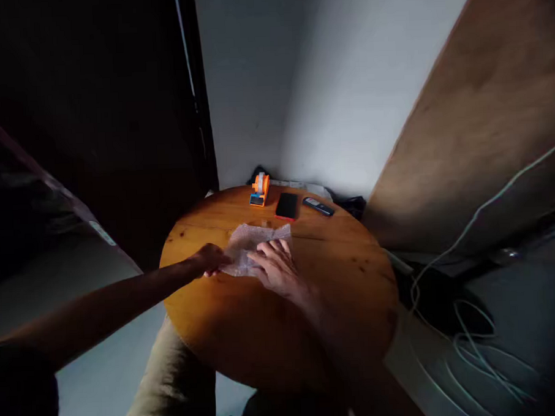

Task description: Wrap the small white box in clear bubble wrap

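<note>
A sheet of clear bubble wrap (245, 237) lies on the round wooden table (245, 320) in front of me. My left hand (212, 260) is closed on the sheet's left edge, fingers pinched together. On the sheet's right part rests my right hand (275, 266), palm down with its fingers spread. Whether anything lies under or inside the wrap cannot be made out. Beyond the sheet are an orange tape dispenser (259, 189) with a roll of tape, a dark phone with a red edge (286, 206), and a small black handset (318, 206).
A pale wall (272, 85) rises behind the table, with a brown wooden panel (480, 113) to the right. White cable (477, 346) lies in loops on the floor at right. My knee in light trousers (162, 372) is by the table's near left edge.
</note>
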Action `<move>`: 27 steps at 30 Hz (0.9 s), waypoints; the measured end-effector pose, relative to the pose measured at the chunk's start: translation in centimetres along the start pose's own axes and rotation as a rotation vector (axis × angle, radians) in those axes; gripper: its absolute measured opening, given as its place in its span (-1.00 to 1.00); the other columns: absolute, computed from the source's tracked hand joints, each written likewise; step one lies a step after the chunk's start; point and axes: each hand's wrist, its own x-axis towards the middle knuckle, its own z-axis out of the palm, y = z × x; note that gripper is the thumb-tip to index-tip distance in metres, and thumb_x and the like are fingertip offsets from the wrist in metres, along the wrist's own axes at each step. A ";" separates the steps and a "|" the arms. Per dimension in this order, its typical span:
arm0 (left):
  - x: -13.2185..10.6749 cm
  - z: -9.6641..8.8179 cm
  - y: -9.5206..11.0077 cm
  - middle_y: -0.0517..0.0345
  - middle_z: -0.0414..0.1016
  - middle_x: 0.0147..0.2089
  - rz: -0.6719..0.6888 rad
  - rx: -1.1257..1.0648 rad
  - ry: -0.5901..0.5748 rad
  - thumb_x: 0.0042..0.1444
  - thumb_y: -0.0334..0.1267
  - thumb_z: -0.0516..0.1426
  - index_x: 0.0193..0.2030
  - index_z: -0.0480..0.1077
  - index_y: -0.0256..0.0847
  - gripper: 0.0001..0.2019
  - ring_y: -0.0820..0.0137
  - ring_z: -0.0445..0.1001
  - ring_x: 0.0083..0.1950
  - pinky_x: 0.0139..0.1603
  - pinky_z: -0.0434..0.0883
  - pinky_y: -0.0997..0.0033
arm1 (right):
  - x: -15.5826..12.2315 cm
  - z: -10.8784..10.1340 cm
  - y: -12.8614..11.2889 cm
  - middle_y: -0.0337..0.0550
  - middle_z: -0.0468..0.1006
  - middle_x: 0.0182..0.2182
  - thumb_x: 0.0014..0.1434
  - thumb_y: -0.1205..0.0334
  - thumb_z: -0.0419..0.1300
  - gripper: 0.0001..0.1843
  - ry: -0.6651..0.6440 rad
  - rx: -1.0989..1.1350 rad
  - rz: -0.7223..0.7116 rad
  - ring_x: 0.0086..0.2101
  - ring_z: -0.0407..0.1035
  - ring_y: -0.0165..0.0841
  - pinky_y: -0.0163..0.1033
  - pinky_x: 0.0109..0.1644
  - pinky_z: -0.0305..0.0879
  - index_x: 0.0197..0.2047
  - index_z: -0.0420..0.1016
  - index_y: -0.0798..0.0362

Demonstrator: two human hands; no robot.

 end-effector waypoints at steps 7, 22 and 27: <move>0.4 1.0 1.2 0.33 0.25 -0.65 0.089 -0.134 0.046 0.02 -0.37 0.17 -0.51 0.29 -0.21 -0.85 0.53 0.21 -0.64 -0.63 0.10 0.55 | 0.0 -0.2 0.0 -0.09 0.49 -0.15 0.28 0.18 0.20 -0.81 0.033 0.005 -0.026 -0.09 0.24 -0.20 -0.05 0.07 0.05 -0.08 0.56 -0.02; -1.4 1.9 3.7 0.17 0.48 -0.51 0.296 -0.283 -0.227 -0.13 -0.34 0.14 -0.40 0.49 -0.31 -0.85 0.44 0.46 -0.48 -0.38 0.46 0.41 | 0.2 -1.1 0.7 -0.06 0.57 -0.22 0.09 0.28 0.21 -0.76 0.091 0.234 0.036 -0.12 0.37 -0.17 -0.05 0.06 0.15 -0.13 0.42 0.06; -1.1 2.7 2.9 0.14 0.52 -0.40 0.595 0.170 -0.018 -0.03 -0.30 0.19 -0.37 0.52 -0.24 -0.90 0.41 0.47 -0.37 -0.27 0.46 0.39 | 0.0 -1.5 1.7 -0.09 0.59 -0.17 0.07 0.40 0.19 -0.72 0.092 0.405 0.073 -0.11 0.42 -0.23 -0.11 0.07 0.23 -0.11 0.46 0.04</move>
